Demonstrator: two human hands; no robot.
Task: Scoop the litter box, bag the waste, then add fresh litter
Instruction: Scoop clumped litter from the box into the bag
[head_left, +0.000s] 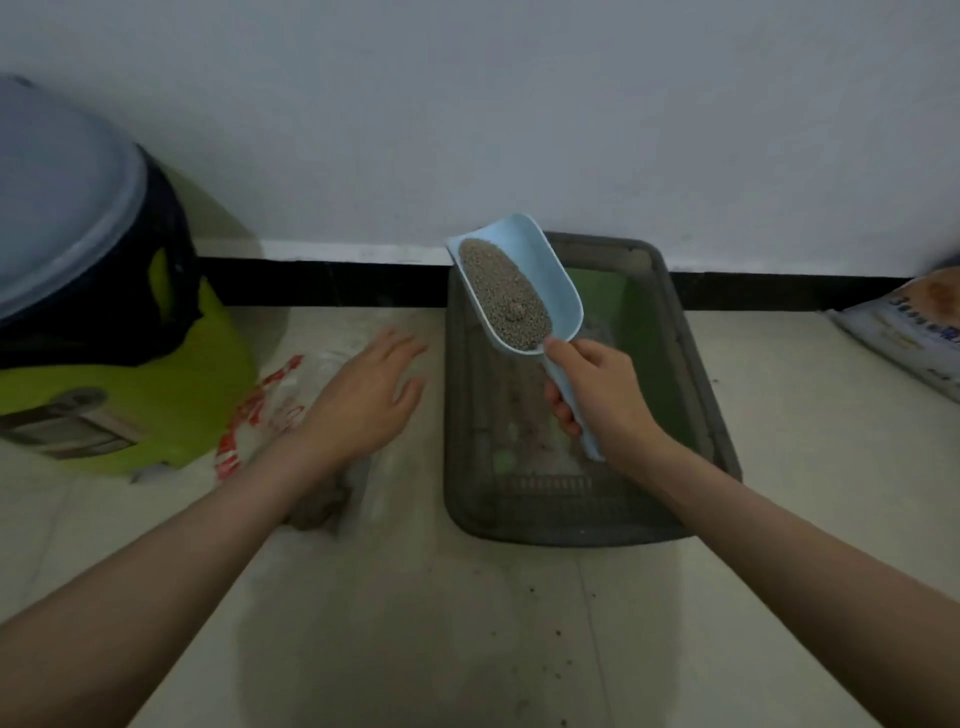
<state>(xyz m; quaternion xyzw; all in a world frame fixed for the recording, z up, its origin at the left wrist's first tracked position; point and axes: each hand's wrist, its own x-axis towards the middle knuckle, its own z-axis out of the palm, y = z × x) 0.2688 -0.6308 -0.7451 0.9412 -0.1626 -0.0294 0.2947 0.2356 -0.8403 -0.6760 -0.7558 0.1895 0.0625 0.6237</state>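
Observation:
A dark grey litter box lies on the floor against the wall, its green bottom mostly bare with some litter left. My right hand grips the handle of a light blue scoop, held above the box and heaped with grey litter. My left hand hovers with fingers spread over a clear plastic bag with red print on the floor left of the box. A brown-grey clump of waste shows inside the bag under my left forearm.
A lime-green and dark container with a grey lid stands at the left by the wall. A printed litter sack leans at the right edge. Loose grains dot the beige floor tiles in front of the box.

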